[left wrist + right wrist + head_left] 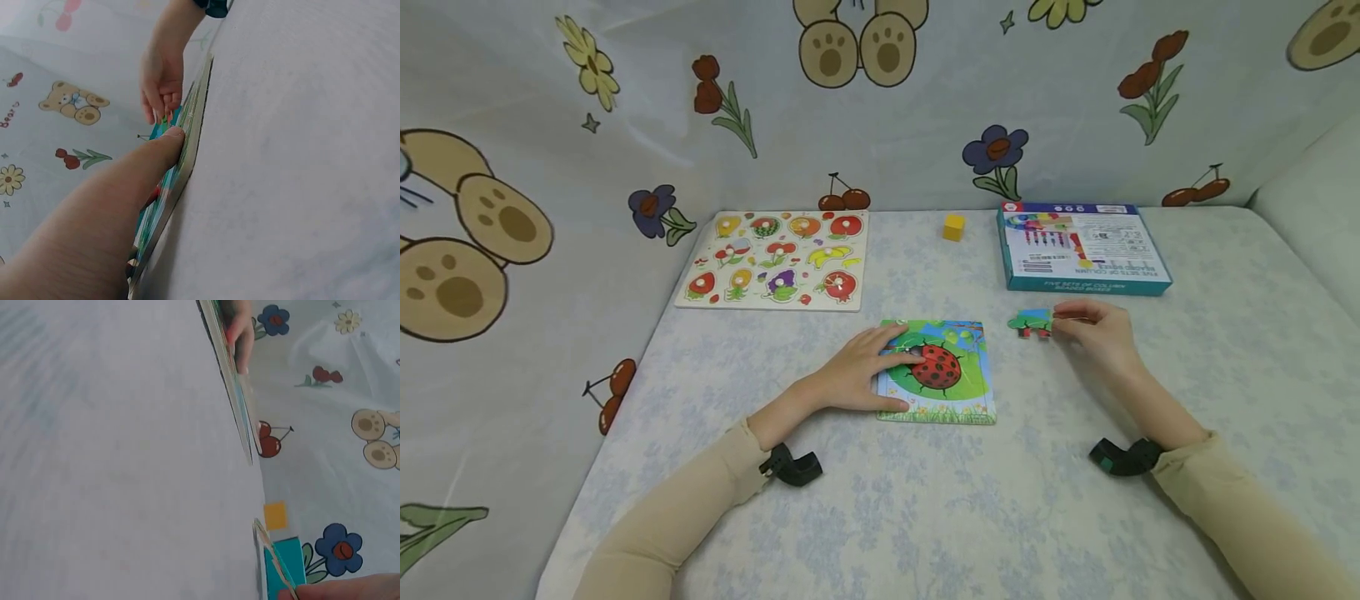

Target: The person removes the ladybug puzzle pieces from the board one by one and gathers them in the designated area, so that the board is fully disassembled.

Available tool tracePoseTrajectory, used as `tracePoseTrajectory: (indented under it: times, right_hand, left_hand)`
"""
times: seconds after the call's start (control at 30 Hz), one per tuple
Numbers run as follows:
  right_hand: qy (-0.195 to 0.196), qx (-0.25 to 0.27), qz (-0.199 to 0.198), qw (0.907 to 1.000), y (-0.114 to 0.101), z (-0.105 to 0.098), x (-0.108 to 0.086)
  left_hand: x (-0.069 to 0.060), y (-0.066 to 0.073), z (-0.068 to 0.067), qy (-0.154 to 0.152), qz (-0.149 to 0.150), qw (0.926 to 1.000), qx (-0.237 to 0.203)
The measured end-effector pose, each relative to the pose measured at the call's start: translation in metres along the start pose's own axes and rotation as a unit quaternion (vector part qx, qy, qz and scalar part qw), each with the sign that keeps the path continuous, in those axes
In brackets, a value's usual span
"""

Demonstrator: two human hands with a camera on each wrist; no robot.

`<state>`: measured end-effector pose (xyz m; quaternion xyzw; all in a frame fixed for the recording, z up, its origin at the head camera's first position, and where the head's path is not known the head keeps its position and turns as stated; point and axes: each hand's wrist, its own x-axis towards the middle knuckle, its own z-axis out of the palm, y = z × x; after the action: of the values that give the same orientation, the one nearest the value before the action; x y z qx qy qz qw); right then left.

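Beige-sleeved, rested a spread left hand (856,372) on the ladybug puzzle (946,371), pinched a jigsaw piece (1033,321) (green, blue, red) in the right hand (1103,333), to the puzzle's right, nearer than the far-right box (1078,250).

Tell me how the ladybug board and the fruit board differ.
The ladybug board shows one large ladybug; the fruit board shows many separate fruits.
The ladybug board is smaller and squarish, while the fruit board is larger and wider.
The left hand rests on the ladybug board; no hand touches the fruit board.
Both are thin, colorful boards on the table.
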<state>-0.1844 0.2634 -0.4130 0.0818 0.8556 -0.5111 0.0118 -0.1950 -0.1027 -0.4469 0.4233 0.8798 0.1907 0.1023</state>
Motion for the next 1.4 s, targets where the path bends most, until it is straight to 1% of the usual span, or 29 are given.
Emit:
tracePoseTrajectory:
  times: [0.07,0.17,0.3,0.37,0.4,0.47,0.57,0.7,0.77,0.83,0.9,1.0,1.17,1.23,1.33,1.4]
  right_hand:
    - [0.01,-0.022,0.012,0.9996,0.004,-0.008,0.0]
    - [0.024,-0.041,0.034,0.9983,0.005,-0.015,0.0]
    - [0.039,-0.049,0.054,0.9966,0.001,-0.013,0.0]
    - [0.036,-0.043,0.046,0.9974,-0.004,-0.008,-0.001]
    - [0.026,-0.037,0.036,0.9983,-0.007,-0.004,-0.002]
    - [-0.002,-0.027,0.003,0.9996,-0.013,0.007,-0.004]
    - [-0.066,-0.017,-0.052,0.9963,-0.026,0.032,-0.008]
    - [-0.153,-0.015,-0.085,0.9844,-0.046,0.073,-0.013]
    - [-0.18,-0.018,-0.093,0.979,-0.054,0.092,-0.016]
    - [-0.193,-0.021,-0.104,0.9754,-0.06,0.108,-0.019]
    - [-0.195,-0.016,-0.108,0.9748,-0.064,0.12,-0.022]
    - [-0.187,-0.013,-0.099,0.9773,-0.071,0.131,-0.025]
    - [-0.181,0.029,-0.037,0.9824,-0.079,0.139,-0.025]
    - [-0.179,0.039,-0.019,0.983,-0.08,0.142,-0.024]
    - [-0.172,0.036,-0.016,0.9844,-0.081,0.147,-0.02]
    - [-0.165,0.029,-0.03,0.9854,-0.081,0.149,-0.016]
  left_hand:
    - [-0.001,-0.001,0.0,0.003,-0.001,1.0,-0.004]
    - [-0.003,-0.002,0.0,0.01,-0.008,0.9997,-0.021]
    - [-0.003,-0.005,0.001,0.024,-0.021,0.9986,-0.042]
    - [-0.003,-0.006,0.001,0.039,-0.026,0.9973,-0.057]
    - [-0.002,-0.006,0.001,0.051,-0.031,0.9961,-0.066]
    - [-0.002,-0.007,0.001,0.074,-0.045,0.9932,-0.078]
    - [0.0,-0.008,0.0,0.105,-0.071,0.9885,-0.083]
    - [0.001,-0.008,0.0,0.116,-0.102,0.9856,-0.069]
    - [0.001,-0.009,0.0,0.119,-0.109,0.9848,-0.065]
    - [0.002,-0.009,0.0,0.12,-0.114,0.9843,-0.062]
    - [0.002,-0.008,0.0,0.12,-0.114,0.9841,-0.064]
    - [0.004,-0.008,0.0,0.115,-0.114,0.9849,-0.061]
    - [0.004,-0.008,0.0,0.111,-0.112,0.9855,-0.062]
    - [0.004,-0.008,0.0,0.112,-0.113,0.9852,-0.065]
    - [0.004,-0.007,-0.001,0.111,-0.114,0.985,-0.067]
    - [0.004,-0.007,-0.001,0.109,-0.116,0.9848,-0.068]
